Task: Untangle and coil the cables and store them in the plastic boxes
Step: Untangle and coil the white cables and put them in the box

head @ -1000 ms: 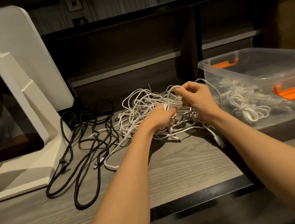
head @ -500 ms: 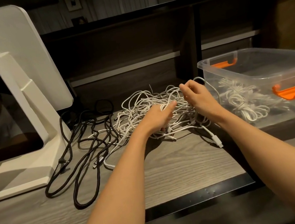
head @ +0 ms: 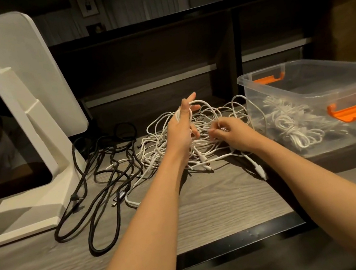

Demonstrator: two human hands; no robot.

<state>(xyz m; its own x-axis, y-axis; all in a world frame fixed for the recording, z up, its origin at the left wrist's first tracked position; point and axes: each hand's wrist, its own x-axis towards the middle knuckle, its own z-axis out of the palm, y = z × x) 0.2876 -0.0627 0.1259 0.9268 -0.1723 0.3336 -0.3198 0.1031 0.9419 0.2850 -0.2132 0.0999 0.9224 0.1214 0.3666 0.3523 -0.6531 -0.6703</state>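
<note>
Left hand [head: 180, 132]: index finger and thumb extended upward, white strands looped over them and running across the palm, so it holds a raised loop of the white cable tangle [head: 198, 136]; half a second ago this hand lay low and flat on the heap with fingers pointing right, so it has lifted and turned upright. Right hand [head: 231, 134]: fingers curled, tips pinching strands at the right part of the tangle; earlier it was higher, fingers near the top of the pile, and has since dropped lower and nearer. The tangle sits on the grey wood-grain desk [head: 207, 205], centre, with loose plug ends trailing toward the near edge; position of the heap is unchanged. Black cables [head: 100, 183] lie loose to its left, touching the base of the white monitor stand [head: 42, 162], unchanged. Clear plastic box [head: 323, 108] with orange latches stands right of the tangle, just beside it, with coiled white cables [head: 288, 125] already inside.
</note>
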